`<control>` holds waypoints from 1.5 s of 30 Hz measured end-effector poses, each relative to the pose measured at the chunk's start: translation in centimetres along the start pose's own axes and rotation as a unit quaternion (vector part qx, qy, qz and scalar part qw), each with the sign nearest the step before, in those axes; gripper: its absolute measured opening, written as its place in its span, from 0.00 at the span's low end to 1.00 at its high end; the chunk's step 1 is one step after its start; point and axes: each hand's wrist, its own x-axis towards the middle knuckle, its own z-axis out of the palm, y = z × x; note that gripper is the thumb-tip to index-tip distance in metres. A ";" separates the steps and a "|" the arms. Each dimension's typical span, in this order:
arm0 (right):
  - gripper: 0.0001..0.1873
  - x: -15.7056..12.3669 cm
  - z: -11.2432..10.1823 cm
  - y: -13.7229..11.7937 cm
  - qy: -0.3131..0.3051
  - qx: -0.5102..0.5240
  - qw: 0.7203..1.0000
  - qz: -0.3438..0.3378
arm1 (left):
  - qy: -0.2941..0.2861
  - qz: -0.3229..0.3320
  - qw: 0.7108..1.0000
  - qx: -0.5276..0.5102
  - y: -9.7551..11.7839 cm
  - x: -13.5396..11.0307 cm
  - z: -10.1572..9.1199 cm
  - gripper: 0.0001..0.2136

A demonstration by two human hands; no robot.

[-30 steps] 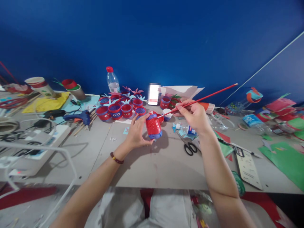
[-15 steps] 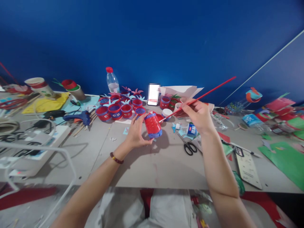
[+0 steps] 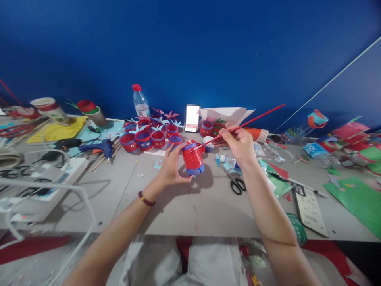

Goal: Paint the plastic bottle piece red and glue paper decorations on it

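Observation:
Between the thumb and fingers of my left hand (image 3: pixel 172 166) is a cup (image 3: pixel 193 159) painted red, with blue bands at both ends, held tilted above the table. My right hand (image 3: pixel 239 145) pinches a long red paintbrush (image 3: pixel 258 118). Its tip meets the red side of the cup near the upper left. Just behind the cup, partly hidden, is a red container beside a white round lid or tub (image 3: pixel 208 142). Several finished-looking red and blue cups with googly eyes (image 3: pixel 144 140) and paper leaves stand to the left, behind my left hand.
Black-handled scissors (image 3: pixel 237 185) and a small plastic bottle lie under my right forearm. A phone (image 3: pixel 192 119) leans at the wall. On the left are a blue glue gun (image 3: pixel 99 147) and a white power strip (image 3: pixel 64 186); on the right, a phone-like slab (image 3: pixel 309 210) and green paper (image 3: pixel 357 204).
My right hand has moved left and slightly down, and the brush tip has slid left across the cup's red side. My left hand and the cup have barely shifted.

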 end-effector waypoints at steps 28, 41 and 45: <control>0.20 -0.3 -0.7 -0.1 -0.082 -0.024 0.996 0.023 | 0.022 -0.032 0.999 -0.024 -0.7 -0.3 0.2 0.50; 0.28 1.2 -1.6 0.5 0.001 -0.076 0.997 -0.005 | 0.027 -0.034 0.998 -0.034 -1.2 -0.5 0.3 0.50; 0.25 1.5 -2.0 0.5 0.025 -0.093 0.995 -0.033 | 0.027 -0.029 0.998 -0.041 -1.1 -0.3 0.2 0.50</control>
